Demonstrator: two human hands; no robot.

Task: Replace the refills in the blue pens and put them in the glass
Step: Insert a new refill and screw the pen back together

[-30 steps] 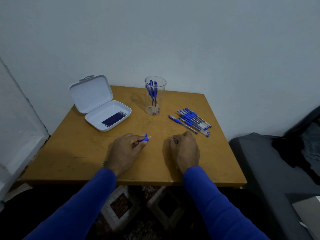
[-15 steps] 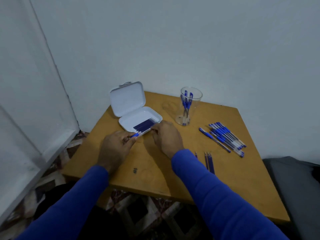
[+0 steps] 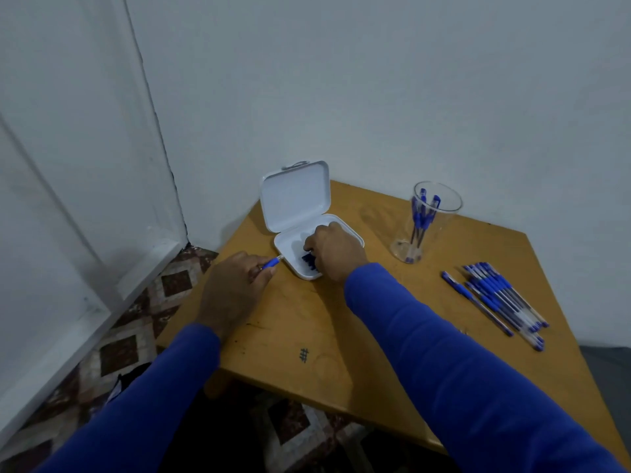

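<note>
A blue pen (image 3: 271, 263) sits in my left hand (image 3: 235, 288). Dark refills (image 3: 309, 260) lie in the open white case (image 3: 297, 199). The glass (image 3: 423, 223) holds upright pens.

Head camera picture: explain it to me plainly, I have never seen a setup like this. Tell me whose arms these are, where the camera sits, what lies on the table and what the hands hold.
There is no machine here. A person in blue sleeves wears one wide-angle camera on the head, looking forward and down, so the arms enter from the bottom edge.

On the wooden table sits an open white case holding dark blue refills. Further right stands a clear glass with a few blue pens inside, and beside it a row of loose blue pens lies flat.

The left hand holds a blue pen whose tip points at the case. The right hand reaches into the case over the refills; whether it has already pinched one is hidden by its fingers.
</note>
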